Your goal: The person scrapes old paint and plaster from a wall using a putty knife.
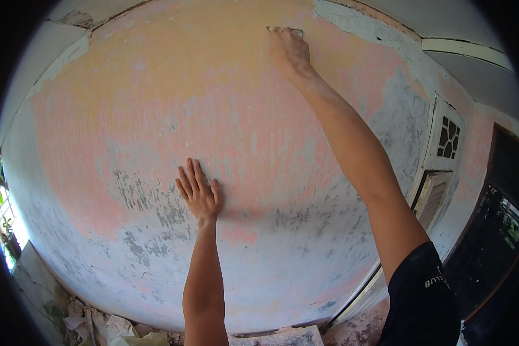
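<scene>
The wall (pixel 259 144) in front of me carries worn, patchy layers of yellow, pink, pale blue and grey paint. High up on its yellow part, my right hand (pixel 291 51) is closed around a scraper (pixel 297 32). Only the thin, straight edge of that tool shows past my fingers, lying against the wall; the rest is hidden by the hand. Lower and to the left, my left hand (pixel 199 190) rests flat on the pink paint with its fingers stretched out, holding nothing.
Broken debris and paper-like scraps (pixel 118 328) lie along the wall's foot at the lower left. A pale slab (pixel 37 282) leans below a window (pixel 6 213). To the right stand a white door frame with a patterned vent (pixel 448 137) and a dark doorway (pixel 496 219).
</scene>
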Available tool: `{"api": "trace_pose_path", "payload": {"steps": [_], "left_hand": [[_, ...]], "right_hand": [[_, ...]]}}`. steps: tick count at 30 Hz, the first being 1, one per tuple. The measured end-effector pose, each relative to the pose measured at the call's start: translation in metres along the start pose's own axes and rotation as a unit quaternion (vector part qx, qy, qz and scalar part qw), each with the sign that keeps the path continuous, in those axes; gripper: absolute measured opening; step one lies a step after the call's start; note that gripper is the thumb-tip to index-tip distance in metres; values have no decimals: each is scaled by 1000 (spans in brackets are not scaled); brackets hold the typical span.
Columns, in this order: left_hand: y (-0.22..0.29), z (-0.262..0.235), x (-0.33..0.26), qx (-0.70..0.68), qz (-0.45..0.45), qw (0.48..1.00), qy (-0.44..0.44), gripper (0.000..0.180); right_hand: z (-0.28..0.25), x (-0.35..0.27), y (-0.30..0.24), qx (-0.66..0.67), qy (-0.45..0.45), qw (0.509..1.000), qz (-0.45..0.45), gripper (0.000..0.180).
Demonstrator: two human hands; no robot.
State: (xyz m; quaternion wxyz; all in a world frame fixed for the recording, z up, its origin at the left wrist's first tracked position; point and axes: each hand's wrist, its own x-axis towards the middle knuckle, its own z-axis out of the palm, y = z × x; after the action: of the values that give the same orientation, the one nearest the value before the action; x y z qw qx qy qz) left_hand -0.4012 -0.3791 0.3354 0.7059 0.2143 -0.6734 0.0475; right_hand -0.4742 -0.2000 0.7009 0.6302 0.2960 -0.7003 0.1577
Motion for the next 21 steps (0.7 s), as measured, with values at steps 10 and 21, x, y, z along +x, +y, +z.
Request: {"api": "trace_pose_path", "payload": {"steps": [10,21], "left_hand": [[-4,-5,0,8,-6,1000,-5,61],[-7,-6,-2,19,-1,1000,2,61]], "right_hand": [[1,-21,4,4,55,998,-28,26],[-14,4,27,24,-46,999,-2,32]]}}
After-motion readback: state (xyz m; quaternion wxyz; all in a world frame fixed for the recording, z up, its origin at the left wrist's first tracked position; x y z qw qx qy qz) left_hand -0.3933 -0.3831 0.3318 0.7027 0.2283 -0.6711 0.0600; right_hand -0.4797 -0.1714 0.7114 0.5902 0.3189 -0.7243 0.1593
